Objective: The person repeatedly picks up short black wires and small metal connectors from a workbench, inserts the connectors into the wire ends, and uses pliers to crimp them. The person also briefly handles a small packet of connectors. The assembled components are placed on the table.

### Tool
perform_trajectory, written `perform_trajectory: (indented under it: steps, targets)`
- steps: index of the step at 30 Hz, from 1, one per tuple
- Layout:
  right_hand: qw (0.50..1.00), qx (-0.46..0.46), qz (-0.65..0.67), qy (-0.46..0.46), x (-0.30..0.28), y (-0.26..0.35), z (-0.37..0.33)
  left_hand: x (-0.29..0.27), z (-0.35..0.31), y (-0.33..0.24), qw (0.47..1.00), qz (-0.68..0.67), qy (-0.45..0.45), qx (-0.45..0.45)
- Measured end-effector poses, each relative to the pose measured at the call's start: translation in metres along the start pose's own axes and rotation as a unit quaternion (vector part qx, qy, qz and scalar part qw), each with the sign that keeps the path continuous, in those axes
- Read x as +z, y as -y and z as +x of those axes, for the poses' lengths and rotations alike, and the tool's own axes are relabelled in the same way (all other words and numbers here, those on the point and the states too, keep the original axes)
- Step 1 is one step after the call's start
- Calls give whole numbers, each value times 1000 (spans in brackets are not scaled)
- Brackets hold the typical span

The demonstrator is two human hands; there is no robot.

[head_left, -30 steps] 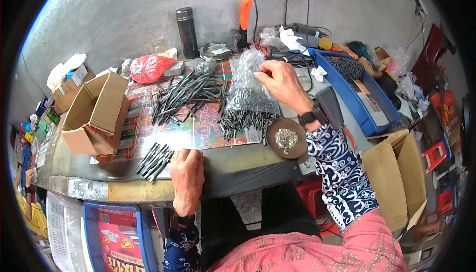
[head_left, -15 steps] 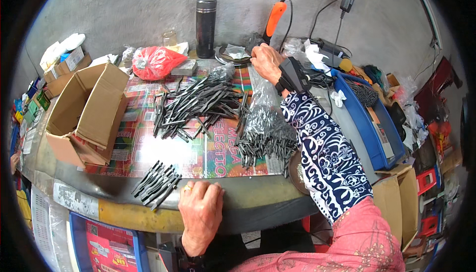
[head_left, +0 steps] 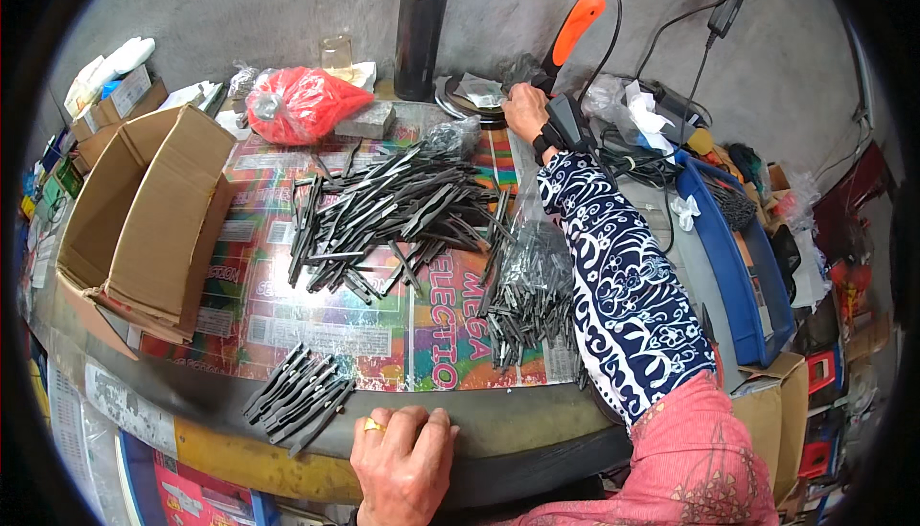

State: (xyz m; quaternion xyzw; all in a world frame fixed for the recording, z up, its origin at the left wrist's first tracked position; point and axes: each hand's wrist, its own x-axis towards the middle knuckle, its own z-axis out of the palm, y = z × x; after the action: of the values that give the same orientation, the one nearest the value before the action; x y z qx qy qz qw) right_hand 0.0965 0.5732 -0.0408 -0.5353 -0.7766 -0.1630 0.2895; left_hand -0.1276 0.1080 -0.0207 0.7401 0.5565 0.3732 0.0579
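Note:
My left hand [head_left: 402, 459], with a gold-coloured ring, rests at the table's front edge, fingers curled; whatever they may hold is hidden. Just left of it, a small batch of slim black notched pieces [head_left: 299, 400] lies side by side. My right hand [head_left: 527, 111] reaches to the back, its fingers bent down beside a dark round dish [head_left: 467, 116] with a small clear packet [head_left: 482, 91] on it. Its fingertips are hidden. An orange-handled corded tool [head_left: 577, 30] stands just behind that hand. Between the hands are a large loose pile of black pieces [head_left: 388, 210] and a clear plastic bag [head_left: 537, 260] over more.
An open cardboard box [head_left: 168, 224] stands at left. Along the back are a red plastic bag [head_left: 305, 109], a grey block [head_left: 366, 123] and a black flask [head_left: 422, 35]. A long blue tray [head_left: 733, 263] lies right of my right forearm. Cables hang on the wall.
The whole view has shifted, and the front of the table looks lower. My right hand stays by the dish, now slightly lower beside the orange-handled tool. My left hand keeps its curled pose.

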Motion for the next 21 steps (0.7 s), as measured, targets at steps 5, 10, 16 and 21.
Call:
perform_trajectory:
  steps: [5, 10, 16, 21]
  targets:
    - [996, 78, 41, -24, 16, -5, 2, 0, 1, -1, 1000, -5, -9, -1]
    - [993, 90, 35, -66, 32, -14, 10, -1, 3, -2, 1000, -6, -7, -5]
    - [992, 81, 27, -91, 35, -13, 12, -4, 4, -2, 1000, -14, 1, -6]
    - [984, 125, 87, -92, 29, -4, 13, -6, 6, -2, 1000, -23, 7, -12]
